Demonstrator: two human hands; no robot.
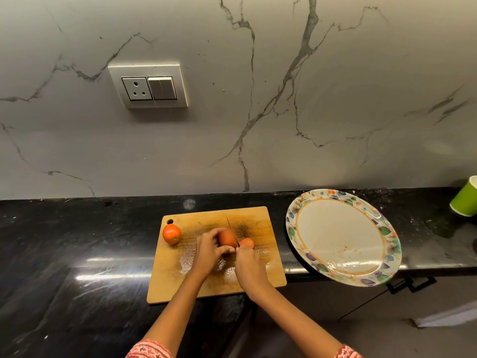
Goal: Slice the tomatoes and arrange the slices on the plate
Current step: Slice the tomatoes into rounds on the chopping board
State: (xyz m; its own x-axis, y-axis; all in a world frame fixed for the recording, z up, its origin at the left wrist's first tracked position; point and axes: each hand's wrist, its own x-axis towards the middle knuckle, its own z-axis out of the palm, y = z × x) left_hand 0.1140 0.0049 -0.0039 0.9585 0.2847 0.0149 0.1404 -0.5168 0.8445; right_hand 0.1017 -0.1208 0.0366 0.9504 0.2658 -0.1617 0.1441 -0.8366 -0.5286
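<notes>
Slicing tomato point(227, 237) on cutting board point(216, 277).
Left hand point(209, 250) gripping tomato; right hand point(249, 262) gripping knife point(231, 227), blade pointing away, slice point(247, 243) just right; plate point(343, 276) beyond right hand.

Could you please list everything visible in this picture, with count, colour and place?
Board: one, wooden, on the counter, centre.
Whole tomato: one, orange-red, board's far left corner.
Cut tomato: one, orange-red, mid-board, under the knife.
Slice: one, pale red, just right of the blade.
Knife: one, steel blade, cutting the tomato; handle hidden.
Plate: one, white with floral rim, right of the board, overhanging the counter's edge; no slices on it.
Cup: one, green, far right edge.
Counter: one, black, glossy.
Socket plate: one, grey, on the marble wall.
Left hand: holds the cut tomato.
Right hand: grips the knife.
</notes>
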